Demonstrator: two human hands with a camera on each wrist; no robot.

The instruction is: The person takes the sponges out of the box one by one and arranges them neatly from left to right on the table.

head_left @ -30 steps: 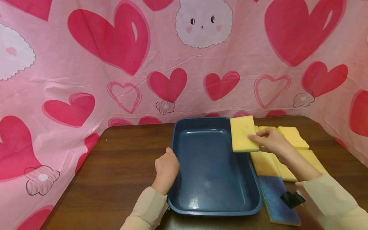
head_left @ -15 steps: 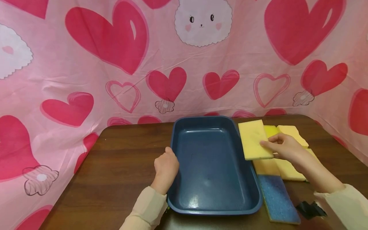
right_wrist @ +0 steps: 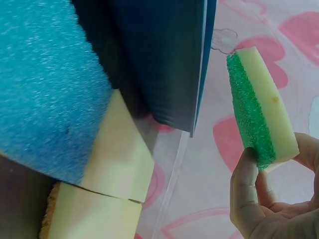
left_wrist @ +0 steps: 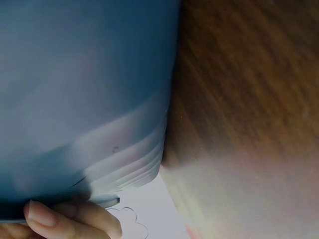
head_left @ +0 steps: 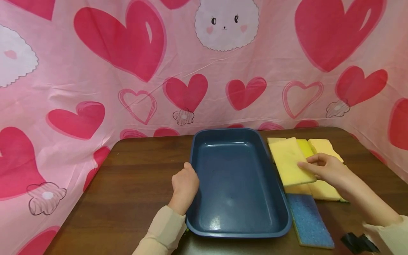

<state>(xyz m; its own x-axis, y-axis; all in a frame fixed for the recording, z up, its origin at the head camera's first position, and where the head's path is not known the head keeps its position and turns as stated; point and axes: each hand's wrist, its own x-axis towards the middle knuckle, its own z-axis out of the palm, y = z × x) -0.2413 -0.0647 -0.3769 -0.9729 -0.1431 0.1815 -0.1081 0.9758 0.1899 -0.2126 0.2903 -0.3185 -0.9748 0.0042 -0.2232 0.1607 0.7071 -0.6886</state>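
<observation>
My left hand (head_left: 186, 182) grips the left rim of a deep blue rectangular tray (head_left: 236, 235); in the left wrist view its fingertips (left_wrist: 42, 214) curl at the rim. Between thumb and fingers, my right hand (head_left: 331, 169) pinches a sponge (head_left: 289, 161) by its right edge. Its yellow foam side faces up in the head view, and the right wrist view shows a green scouring layer (right_wrist: 249, 112) beneath. The held sponge is tilted just right of the tray, overlapping other yellow sponges (head_left: 326, 191) and partly hiding them. Inside, the tray is bare.
Beside the tray's right wall lie several sponges, including a bright yellow one (head_left: 305, 147), a pale one (head_left: 323, 146) and a blue-topped one (head_left: 310, 220). The brown wooden table (head_left: 134, 184) meets a pink heart-print cloth (head_left: 178, 63) behind. A black strap (head_left: 358, 243) hangs at the right sleeve.
My right hand has carried the sponge rightward and lower, from over the tray's right edge to over the other sponges. The left hand stays at the rim.
</observation>
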